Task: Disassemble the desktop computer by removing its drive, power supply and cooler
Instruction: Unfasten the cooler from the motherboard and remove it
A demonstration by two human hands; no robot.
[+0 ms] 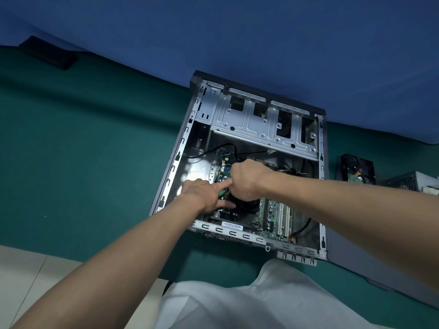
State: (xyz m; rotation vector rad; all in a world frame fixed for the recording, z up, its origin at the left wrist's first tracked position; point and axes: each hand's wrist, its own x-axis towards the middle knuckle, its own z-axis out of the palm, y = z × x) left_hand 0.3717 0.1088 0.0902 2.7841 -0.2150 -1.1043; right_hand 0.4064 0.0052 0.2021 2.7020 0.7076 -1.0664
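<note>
Black round cooler (247,205) sits inside the open grey metal computer case (249,125). The left hand (202,194) touches it, index finger and thumb straight. The right hand (249,179) curls above it, its grasp hidden.

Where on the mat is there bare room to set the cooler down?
Widest free patch: the green mat left of the case, bordered at the back by the black object. A narrower strip runs between the case's near edge and the mat's front edge. Right of the case is crowded: the drive, power supply and a grey panel lie there.
</note>
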